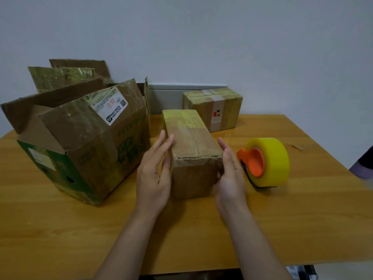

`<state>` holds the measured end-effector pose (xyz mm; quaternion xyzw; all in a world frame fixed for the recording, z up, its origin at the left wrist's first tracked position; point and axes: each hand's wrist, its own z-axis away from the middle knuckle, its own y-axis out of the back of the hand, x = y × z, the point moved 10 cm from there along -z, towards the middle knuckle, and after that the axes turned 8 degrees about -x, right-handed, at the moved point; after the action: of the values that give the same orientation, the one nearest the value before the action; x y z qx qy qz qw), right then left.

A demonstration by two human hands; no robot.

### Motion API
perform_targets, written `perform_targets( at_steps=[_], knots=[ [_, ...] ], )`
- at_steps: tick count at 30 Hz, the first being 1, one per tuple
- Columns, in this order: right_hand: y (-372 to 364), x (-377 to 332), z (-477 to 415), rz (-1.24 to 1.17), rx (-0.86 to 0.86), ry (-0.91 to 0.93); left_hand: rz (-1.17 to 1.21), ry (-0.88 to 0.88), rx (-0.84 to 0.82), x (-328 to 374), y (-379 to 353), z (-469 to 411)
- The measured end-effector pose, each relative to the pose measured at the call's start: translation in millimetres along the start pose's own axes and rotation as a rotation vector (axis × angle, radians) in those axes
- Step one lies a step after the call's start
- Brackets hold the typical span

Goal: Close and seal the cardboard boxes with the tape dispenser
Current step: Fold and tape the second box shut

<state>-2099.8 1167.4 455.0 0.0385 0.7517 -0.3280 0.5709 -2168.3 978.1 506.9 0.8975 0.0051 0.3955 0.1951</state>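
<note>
A small brown cardboard box (190,146) stands in the middle of the table with its top flaps down and yellowish tape along its top. My left hand (154,173) lies flat against the box's left side with straight fingers. My right hand (229,170) is at its right front corner, fingers straight. A tape dispenser (264,162) with an orange holder and a thick yellow roll rests on the table just right of my right hand. A large box (96,150) with green print stands at the left, its top flaps open.
A taped, shut box (214,110) stands at the back by the wall. More open cardboard flaps (60,76) rise behind the large box. The wooden table (282,229) has its front edge near me. A dark object (365,162) shows at the right edge.
</note>
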Motion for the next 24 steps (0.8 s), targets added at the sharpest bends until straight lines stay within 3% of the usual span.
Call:
perform_targets(
  at_steps=[3,6,14,18,24],
  knots=[
    [6,-38,14,0.330,0.133,0.251,-0.046,0.007,0.205,12,22,11],
    [-13,-67,28,0.656,0.095,0.517,0.043,0.066,0.242,15,30,14],
    [-12,-62,22,0.693,0.013,0.519,-0.017,0.047,0.161,28,31,18],
    [-3,-58,9,0.588,-0.059,0.459,0.180,0.105,0.078,8,28,13],
    [2,-48,-5,0.379,-0.201,0.317,0.479,0.239,-0.201,-14,19,-8]
  ],
)
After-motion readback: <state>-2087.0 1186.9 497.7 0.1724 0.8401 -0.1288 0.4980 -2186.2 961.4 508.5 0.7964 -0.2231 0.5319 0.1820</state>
